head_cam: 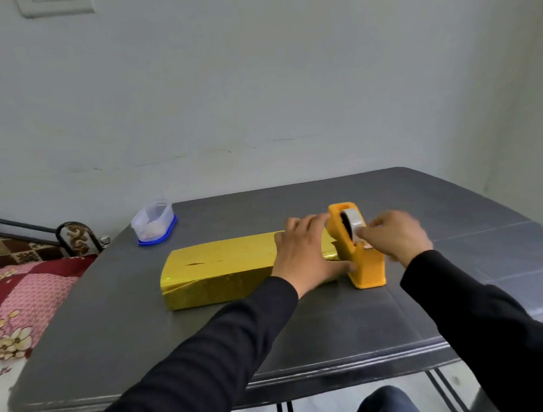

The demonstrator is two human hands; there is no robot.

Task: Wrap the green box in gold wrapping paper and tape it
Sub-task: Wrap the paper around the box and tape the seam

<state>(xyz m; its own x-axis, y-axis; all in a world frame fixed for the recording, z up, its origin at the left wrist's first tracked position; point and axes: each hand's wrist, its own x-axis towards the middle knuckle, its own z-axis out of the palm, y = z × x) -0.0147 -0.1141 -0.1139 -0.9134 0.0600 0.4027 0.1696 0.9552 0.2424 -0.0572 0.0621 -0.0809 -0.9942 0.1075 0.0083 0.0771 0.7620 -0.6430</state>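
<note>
Gold-wrapped box (pixel 223 267) lying flat, long axis left-right

- no text, label, brand, number or sign can be read anywhere in the head view.

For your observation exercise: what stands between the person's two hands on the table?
In the head view, the orange tape dispenser stands between the left hand and right hand, beside the gold-wrapped box.
</note>
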